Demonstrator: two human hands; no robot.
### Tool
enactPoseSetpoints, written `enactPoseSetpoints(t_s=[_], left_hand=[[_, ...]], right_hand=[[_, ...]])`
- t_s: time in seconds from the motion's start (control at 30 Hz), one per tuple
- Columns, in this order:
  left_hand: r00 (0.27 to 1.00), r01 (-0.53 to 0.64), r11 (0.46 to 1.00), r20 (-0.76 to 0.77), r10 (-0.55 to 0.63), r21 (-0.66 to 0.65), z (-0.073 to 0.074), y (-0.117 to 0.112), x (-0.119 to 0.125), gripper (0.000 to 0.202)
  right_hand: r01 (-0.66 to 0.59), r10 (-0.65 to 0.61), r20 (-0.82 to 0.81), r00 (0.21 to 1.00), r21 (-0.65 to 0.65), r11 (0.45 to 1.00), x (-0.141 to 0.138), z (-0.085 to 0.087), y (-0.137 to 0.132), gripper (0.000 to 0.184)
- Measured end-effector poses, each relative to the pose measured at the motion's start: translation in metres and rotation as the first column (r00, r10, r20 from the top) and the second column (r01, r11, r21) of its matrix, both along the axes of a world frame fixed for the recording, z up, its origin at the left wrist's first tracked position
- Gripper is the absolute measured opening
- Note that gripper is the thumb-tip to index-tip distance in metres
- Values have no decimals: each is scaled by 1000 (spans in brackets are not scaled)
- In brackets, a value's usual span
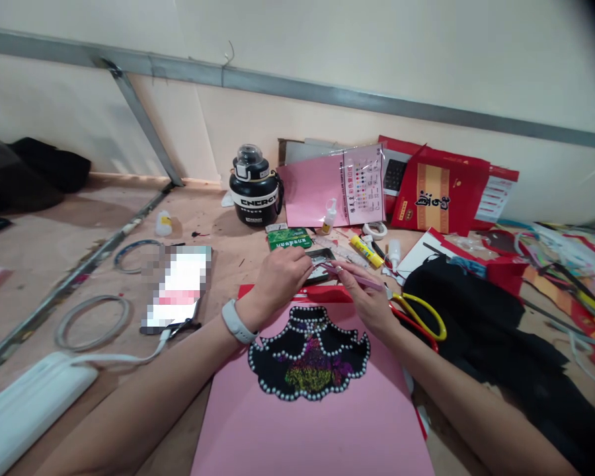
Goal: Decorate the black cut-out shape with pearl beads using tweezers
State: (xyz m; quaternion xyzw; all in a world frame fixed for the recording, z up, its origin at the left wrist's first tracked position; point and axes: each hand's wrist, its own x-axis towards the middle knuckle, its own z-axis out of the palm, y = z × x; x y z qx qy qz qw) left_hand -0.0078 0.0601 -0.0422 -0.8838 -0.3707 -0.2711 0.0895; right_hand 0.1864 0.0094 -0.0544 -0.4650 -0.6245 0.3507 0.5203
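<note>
My right hand (367,305) is closed around a pair of pink tweezers (364,277), whose tips point left toward my other hand. My left hand (282,274) is held above the far edge of the pink sheet, fingers pinched together by the tweezer tips; what they pinch is too small to make out. Just beyond both hands lies a small dark tray (322,254) with small pale bits in it. Below them, on the pink sheet (307,436), rests a black cloth piece (272,380) edged with white pearl beads, with purple and yellow glitter in its middle.
Yellow-handled scissors (439,320) and black fabric (456,311) lie at the right. Behind are a glue stick (367,251), a green box (288,238), a black bottle (255,195) and a red bag (436,192). A phone (181,284) is cabled to a white power bank (34,410) at left.
</note>
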Motion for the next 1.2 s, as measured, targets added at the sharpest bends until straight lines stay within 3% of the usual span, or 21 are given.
enactPoseSetpoints(t_s=[0.3,0.8,1.2], left_hand=[[1000,17,1000,-14,-17,5,-1,1,0,31],[999,7,999,-53,-9,-39,4,0,-2,36],[999,54,968,14,-52,-245,11,0,-2,29]], right_hand=[[14,-14,1,1000,16,1000,1,-1,1,22],[64,-70,-87,994,-68,996,2,-3,5,26],[106,-108,-33,994,-62,992,7,-11,6,27]])
